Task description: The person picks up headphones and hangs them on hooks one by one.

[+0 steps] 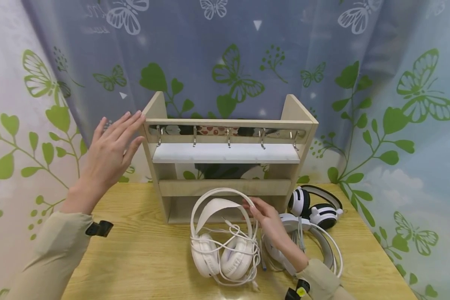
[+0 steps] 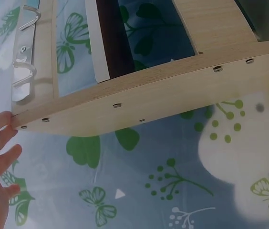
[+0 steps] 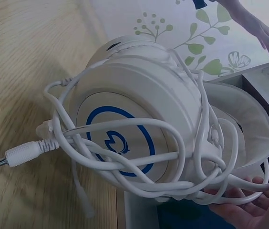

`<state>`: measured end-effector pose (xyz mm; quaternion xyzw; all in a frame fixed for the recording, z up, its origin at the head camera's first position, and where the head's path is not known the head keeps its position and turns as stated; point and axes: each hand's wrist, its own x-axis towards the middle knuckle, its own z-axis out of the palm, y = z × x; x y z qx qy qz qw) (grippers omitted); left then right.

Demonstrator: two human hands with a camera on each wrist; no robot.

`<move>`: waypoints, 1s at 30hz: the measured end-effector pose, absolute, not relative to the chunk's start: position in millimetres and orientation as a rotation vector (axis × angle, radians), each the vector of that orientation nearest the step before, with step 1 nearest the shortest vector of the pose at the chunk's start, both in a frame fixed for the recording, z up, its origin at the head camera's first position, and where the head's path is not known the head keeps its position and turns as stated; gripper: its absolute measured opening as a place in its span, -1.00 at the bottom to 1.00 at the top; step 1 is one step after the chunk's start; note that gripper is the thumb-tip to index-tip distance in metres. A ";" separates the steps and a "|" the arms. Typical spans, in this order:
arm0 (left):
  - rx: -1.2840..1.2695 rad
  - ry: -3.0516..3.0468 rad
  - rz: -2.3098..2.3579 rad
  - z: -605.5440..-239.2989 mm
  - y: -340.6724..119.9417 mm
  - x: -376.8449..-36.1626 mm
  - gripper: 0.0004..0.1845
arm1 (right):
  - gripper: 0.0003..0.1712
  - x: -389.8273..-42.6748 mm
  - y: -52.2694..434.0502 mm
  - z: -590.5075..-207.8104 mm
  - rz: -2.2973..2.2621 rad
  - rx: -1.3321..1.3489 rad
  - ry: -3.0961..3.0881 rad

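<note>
Left hand (image 1: 110, 146) spread flat, fingertips touching the wooden rack (image 1: 228, 125) at its top corner, right hand (image 1: 271, 225) fingers lightly curled round the white headphones (image 1: 221, 246) band, tangled cable beneath

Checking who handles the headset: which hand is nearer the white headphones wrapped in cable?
Right. The right hand touches the white headphones at their headband; the left hand is up at the wooden rack, touching its top left corner.
</note>
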<state>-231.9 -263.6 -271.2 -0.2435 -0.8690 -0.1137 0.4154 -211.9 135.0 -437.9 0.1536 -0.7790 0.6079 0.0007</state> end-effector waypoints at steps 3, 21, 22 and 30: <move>-0.607 -2.179 -0.288 -271.5 -262.9 -231.9 -0.44 | -0.61 -212.2 133.1 -435.1 1.924 0.465 -2.442; -0.592 -2.168 -0.321 -270.8 -259.0 -230.5 -0.47 | -0.61 -212.2 124.2 -415.1 1.915 0.494 -2.404; -0.591 -2.170 -0.325 -270.6 -259.0 -230.4 -0.48 | -0.61 -212.7 123.8 -414.3 1.913 0.506 -2.399; -0.582 -2.175 -0.328 -270.1 -259.6 -230.2 -0.49 | -0.60 -216.0 118.9 -407.7 1.957 0.570 -2.351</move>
